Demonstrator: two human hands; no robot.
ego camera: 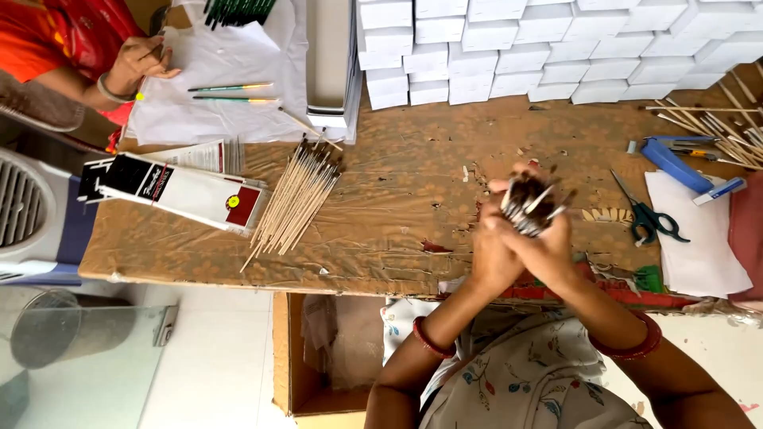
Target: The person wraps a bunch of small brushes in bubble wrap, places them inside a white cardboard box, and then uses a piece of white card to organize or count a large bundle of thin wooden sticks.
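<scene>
- both hands, left hand point(494, 253) and right hand point(550, 248), are closing together around a bundle of brushes point(531, 205), bristle ends up, seemingly to even them.
- they are hovering over the bench point(397, 206); loose brushes point(296, 199) are lying fanned to the left, scissors point(648, 216) to the right.

You hold a tight bundle of thin paintbrushes with dark bristle tips and silvery metal ferrules point(531, 205), standing nearly upright, tips pointing up and slightly away from you. The bundle sits above the near edge of the table, right of its middle. Only the bristle ends and ferrules show; the handles are hidden below. The tips fan out unevenly, a few ferrules splaying toward the right.
</scene>
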